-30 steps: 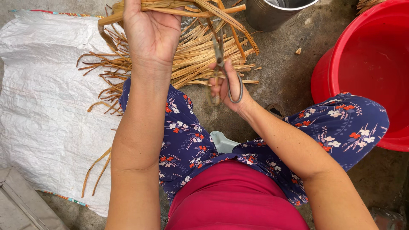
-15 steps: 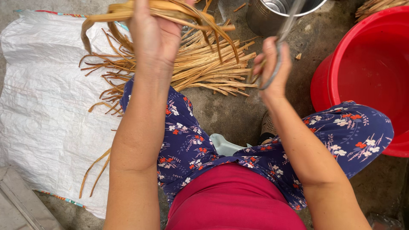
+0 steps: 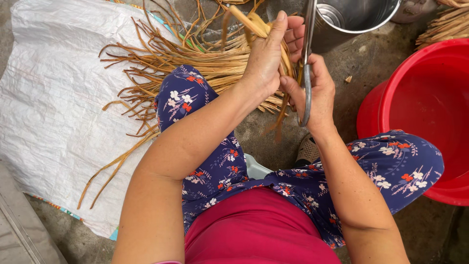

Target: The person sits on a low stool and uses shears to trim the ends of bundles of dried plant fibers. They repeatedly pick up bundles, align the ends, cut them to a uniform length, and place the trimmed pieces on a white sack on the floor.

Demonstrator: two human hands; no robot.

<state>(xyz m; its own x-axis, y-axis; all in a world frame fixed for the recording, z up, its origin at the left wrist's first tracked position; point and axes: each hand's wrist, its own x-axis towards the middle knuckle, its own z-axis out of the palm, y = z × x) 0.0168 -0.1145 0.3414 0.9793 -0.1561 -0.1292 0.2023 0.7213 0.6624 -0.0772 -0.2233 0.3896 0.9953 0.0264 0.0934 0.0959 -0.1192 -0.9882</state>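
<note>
Dried straw-coloured strips are being gripped as a small bunch just above the centre of the frame, where both hands are meeting. The left hand is being kept closed around the bunch, its thumb stretched up along the strips and its fingers wrapped behind them. The right hand is being held closed just beside it, touching the lower ends of the same bunch while a pair of metal shears is being clasped against its palm, the looped handle pointing down and the blade up. A loose pile of strips is being left spread on the ground to the upper left, partly lying over a white woven sack that is filling the left side of the frame. A metal bucket is being shown at the top edge, close behind the hands, and a red plastic basin is being shown at the right edge. Blue flowered trousers are being worn over the bent knees below the hands.
</note>
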